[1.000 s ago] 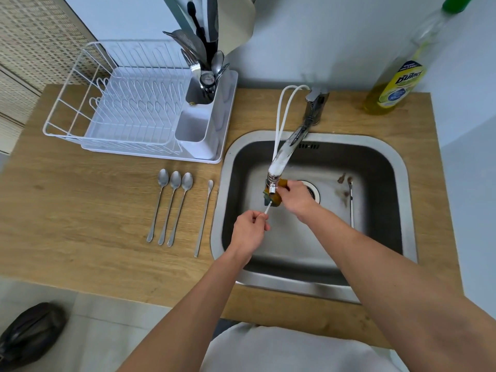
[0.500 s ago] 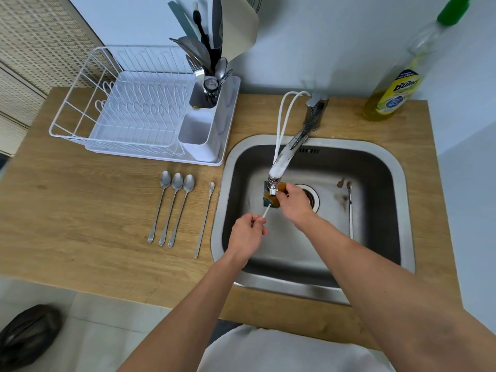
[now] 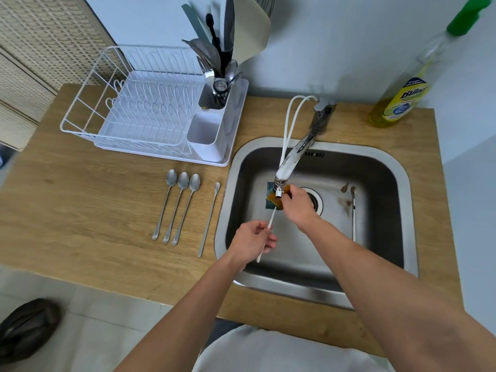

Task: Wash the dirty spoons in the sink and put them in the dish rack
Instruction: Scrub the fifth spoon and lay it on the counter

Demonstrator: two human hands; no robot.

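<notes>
1. Nearest to us, our left hand (image 3: 252, 244) pinches the thin handle of a spoon (image 3: 268, 229) over the near left part of the sink (image 3: 397, 183). The fingers curl round the handle, and the handle end pokes out below the hand.
2. A little farther in, our right hand (image 3: 299, 204) grips a yellow and green sponge (image 3: 273, 201). The sponge is wrapped round the far end of the spoon, so we cannot see the bowl of the spoon at all.
3. We think we are scrubbing right now. To do it well, we should hold the handle tight so it does not spin, and slide the sponge up and down the whole spoon, front and back.
4. The sponge sits just under the tip of the tap (image 3: 288, 167). We cannot tell if water is running, so we would want a rinse before the spoon is done.
5. On the right side of the sink floor lies another dirty spoon (image 3: 353, 210), with brown marks beside it. It waits for its wash.
6. To the left, on the wooden counter (image 3: 80, 210), four spoons (image 3: 182, 208) lie side by side, just near of the dish rack (image 3: 150, 116).
7. Farthest back, the rack has a cup (image 3: 206, 138) for spoons, with one part already full of tools. The clean spoon should go there, handle down, so it can drip dry.
</notes>
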